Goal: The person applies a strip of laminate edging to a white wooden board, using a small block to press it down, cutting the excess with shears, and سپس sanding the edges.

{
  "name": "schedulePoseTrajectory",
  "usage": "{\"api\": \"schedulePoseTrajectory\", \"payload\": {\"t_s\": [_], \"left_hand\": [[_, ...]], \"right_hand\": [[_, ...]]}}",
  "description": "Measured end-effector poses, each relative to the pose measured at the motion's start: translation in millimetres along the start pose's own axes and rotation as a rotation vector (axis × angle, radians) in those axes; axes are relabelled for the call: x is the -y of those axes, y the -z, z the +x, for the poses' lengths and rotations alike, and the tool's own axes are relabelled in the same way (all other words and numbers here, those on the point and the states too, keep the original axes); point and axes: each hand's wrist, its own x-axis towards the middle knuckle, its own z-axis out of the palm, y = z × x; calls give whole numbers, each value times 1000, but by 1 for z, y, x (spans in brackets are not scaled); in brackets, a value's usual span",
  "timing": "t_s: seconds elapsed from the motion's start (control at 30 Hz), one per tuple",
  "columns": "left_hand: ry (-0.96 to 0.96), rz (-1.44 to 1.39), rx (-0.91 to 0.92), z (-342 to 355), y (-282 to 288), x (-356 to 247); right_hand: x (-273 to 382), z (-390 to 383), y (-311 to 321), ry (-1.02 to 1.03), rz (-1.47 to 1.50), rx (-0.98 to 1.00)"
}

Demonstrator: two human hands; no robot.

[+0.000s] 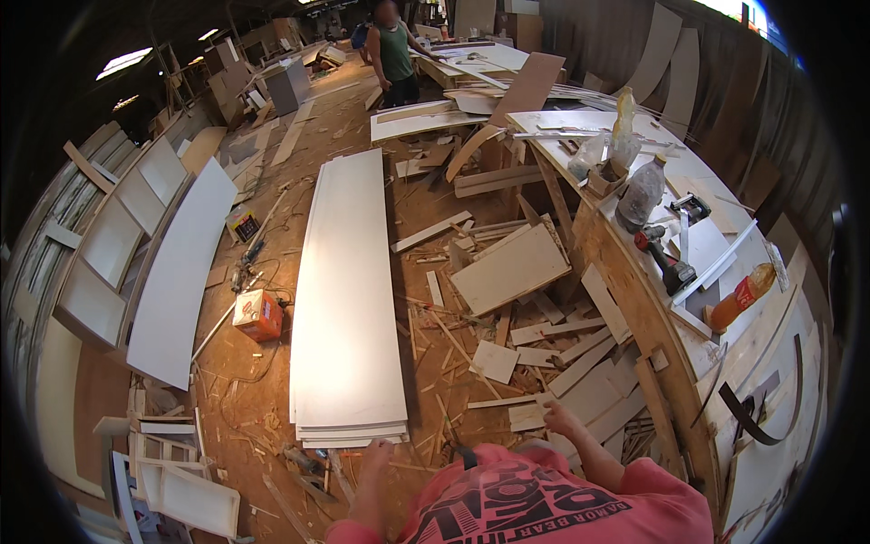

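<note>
A tall pile of long white boards lies flat, low over the brown floor. The left hand is right by the pile's near edge, close to its right corner. Its grip looks curled, but I can't tell if it has hold of a board. The right hand is over the scrap wood, and I can't tell what its grip has. An orange box sits left of the pile. On the counter, a red and black drill and an orange bottle are near the left edge.

L hand low, forearm near vert.; R hand farther fwd, forearm slanting in; both grips unclear.
</note>
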Motion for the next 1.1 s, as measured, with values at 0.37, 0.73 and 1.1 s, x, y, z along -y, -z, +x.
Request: {"api": "schedulePoseTrajectory", "payload": {"t_s": [0.37,0.73,1.1], "left_hand": [[246,-175,-60,76,31,-35],[447,-180,-51,181,18,-93],[177,49,-70,338,-13,-336]], "right_hand": [[374,110,160,707,437,-334],[510,322,263,724,679,-315],[610,454,334,789,597,-339]]}}
